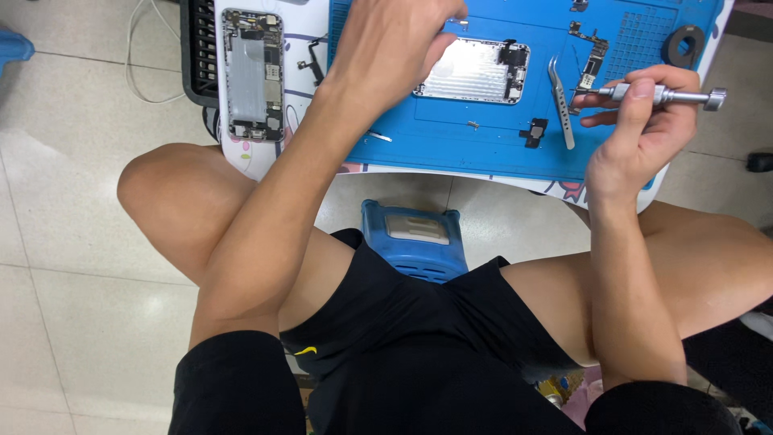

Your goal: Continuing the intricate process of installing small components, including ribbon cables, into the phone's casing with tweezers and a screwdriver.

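1. the right hand [644, 129], at the upper right of the frame, holds a silver screwdriver [664, 96] lying nearly level, its knurled cap toward the right edge; the fingers [636, 101] are pinched around its shaft.
2. the left hand [394, 40], at the upper centre, reaches across the blue mat [451, 133] and rests at the left end of an opened silver phone shell [475, 71]; its fingers are curled downward, and what they pinch, if anything, cannot be told.
3. the screwdriver's tip points left toward a small circuit board [592, 56] lying on the mat, just right of the shell.
4. metal tweezers [561, 101] lie on the mat between the shell and the right hand.
5. a small black part [535, 131] sits below the shell on the mat.
6. a second opened phone [253, 72] lies at the upper left on the white desk [266, 161], well apart from both hands.
7. a blue stool [415, 238] shows between the knees, at the centre.
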